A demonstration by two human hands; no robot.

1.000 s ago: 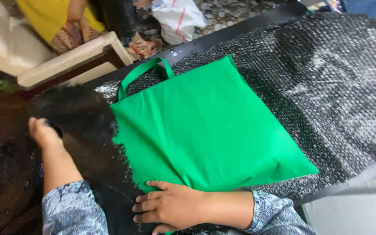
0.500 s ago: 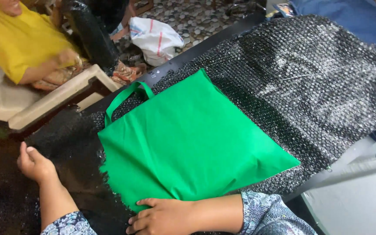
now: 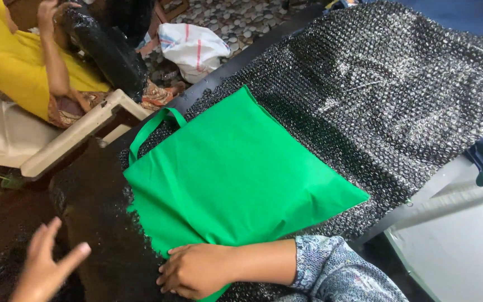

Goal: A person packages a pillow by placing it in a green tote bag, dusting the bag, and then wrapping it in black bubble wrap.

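Green bag [image 3: 236, 179] lies flat on the bubble wrap sheet [image 3: 398, 95] covering the desk [image 3: 241, 59]. Nothing visible inside it; mouth not seen open.

Left of bag: left hand [image 3: 43, 268], fingers spread, grip released, holding nothing, hovering over the dark wrap just off the bag's lower left corner.

Bag's loop handle [image 3: 149, 131] sits at its upper left corner, lying flat.

At bag's lower edge: right hand [image 3: 197, 269], palm down, pressing on the fabric, fingers loosely curled, not grasping.

Beyond bag's upper left: another person in a yellow top [image 3: 12, 61], seated. White sack [image 3: 194, 47] with red stripes on the pebble floor behind bag; contents not visible.
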